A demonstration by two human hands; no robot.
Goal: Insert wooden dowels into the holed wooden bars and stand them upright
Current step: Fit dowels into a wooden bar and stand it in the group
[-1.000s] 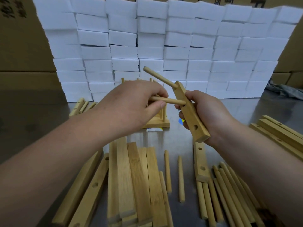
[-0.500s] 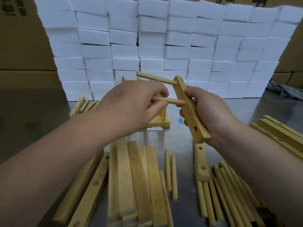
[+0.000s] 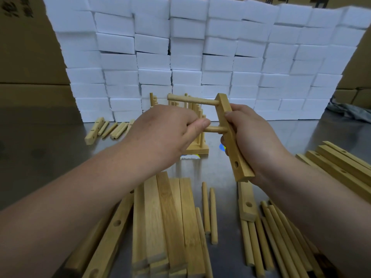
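Bar (image 3: 237, 157) now nearer upright; right hand (image 3: 255, 137) grips it, left hand (image 3: 166, 133) pinches lower dowel (image 3: 216, 129) at 9 o'clock. Skewed push risks jamming.

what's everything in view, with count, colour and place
holed bar: one, pale wood, held at centre
upper dowel: one, tan, stuck in bar's top hole
lower dowel: one, tan, at bar's middle, pinched
finished rack: one, pale wood, centre, farther back
flat slats: several, tan, near centre
loose dowels: many, tan, near right; two centre
spare holed bars: several, tan, left and right
foam blocks: many, white, stacked at back
cardboard boxes: several, brown, behind foam
table: one, grey metal, underneath
left hand: one, pinches lower dowel
right hand: one, grips holed bar
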